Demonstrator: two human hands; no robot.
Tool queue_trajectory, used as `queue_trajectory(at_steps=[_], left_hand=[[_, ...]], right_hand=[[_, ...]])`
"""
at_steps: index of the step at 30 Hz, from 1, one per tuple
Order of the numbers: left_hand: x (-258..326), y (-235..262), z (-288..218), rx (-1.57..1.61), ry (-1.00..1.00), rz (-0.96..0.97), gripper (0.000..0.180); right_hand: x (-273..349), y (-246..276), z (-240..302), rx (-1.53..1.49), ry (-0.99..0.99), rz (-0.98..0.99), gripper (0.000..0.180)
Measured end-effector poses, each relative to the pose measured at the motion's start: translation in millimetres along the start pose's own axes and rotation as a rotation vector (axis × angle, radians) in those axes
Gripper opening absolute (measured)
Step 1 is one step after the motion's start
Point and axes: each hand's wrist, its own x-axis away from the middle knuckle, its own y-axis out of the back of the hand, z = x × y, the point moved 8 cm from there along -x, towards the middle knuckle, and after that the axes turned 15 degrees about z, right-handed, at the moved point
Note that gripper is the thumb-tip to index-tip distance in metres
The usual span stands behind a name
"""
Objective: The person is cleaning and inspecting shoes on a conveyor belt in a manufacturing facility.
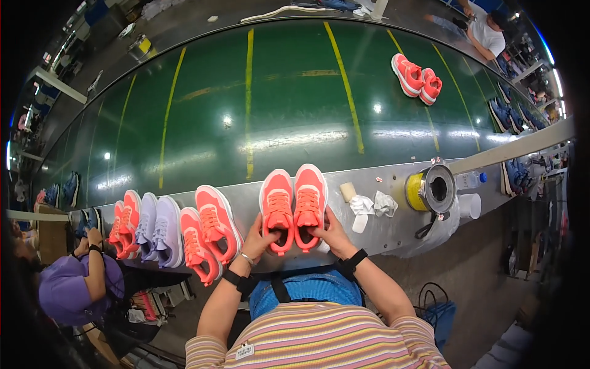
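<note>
Biggest thing I see is the green conveyor belt [276, 104] w/ yellow lines, filling the upper-centre of the frame. One coral sneaker pair [417, 77] lies on it at upper right, well apart from me.

Below it runs the grey worktop [393, 224], a strip across mid-frame. At its left-centre stand more shoes: a coral pair [209, 230] just beside my left wrist, then a lilac pair [158, 229], then another coral pair [125, 222] further left.

At centre, the coral pair in hand [293, 206] stands side by side on the worktop, toes pointing up-frame, heels at the near edge. My left hand [261, 234] has its fingers closed round the left shoe's heel; my right hand [329, 230] likewise grips the right shoe's heel.

Progress, as I judge it: this pair is lined up but not yet let go; the row at left looks already set down.

Smaller bits at right: yellow tape roll [430, 189], crumpled white cloths [372, 205], a small tan block [348, 192].
</note>
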Motion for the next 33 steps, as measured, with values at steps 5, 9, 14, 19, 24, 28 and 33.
queue_trajectory(at_steps=[5, 9, 14, 19, 24, 28, 33], left_hand=[[18.9, -3.9, 23.2, 0.922, 0.139, -0.080, 0.041], [20.4, -4.5, 28.6, 1.076, 0.062, -0.080, 0.039], [19.1, -5.5, 31.1, 1.040, 0.041, -0.064, 0.034], [22.2, -7.2, 34.1, 1.022, 0.066, -0.078, 0.034], [18.5, -5.7, 28.3, 1.017, 0.009, -0.020, 0.040], [6.9, -4.5, 27.0, 0.952, 0.013, -0.007, 0.041], [-19.2, -3.5, -9.1, -0.238, -0.116, -0.199, 0.045]], right_hand=[[20.5, 15.6, -15.6, -0.414, -0.034, -0.027, 0.037], [22.6, 14.1, -14.3, -0.520, -0.018, -0.026, 0.031], [22.1, 11.4, -9.3, -0.515, 0.001, -0.030, 0.035], [20.9, 14.8, -9.5, -0.429, 0.022, 0.024, 0.038], [15.5, 8.1, -6.5, -0.422, -0.009, 0.063, 0.040], [11.5, 10.9, 3.9, -0.406, 0.041, 0.034, 0.037], [-7.5, 12.4, 23.8, 1.014, 0.145, -0.289, 0.070]])
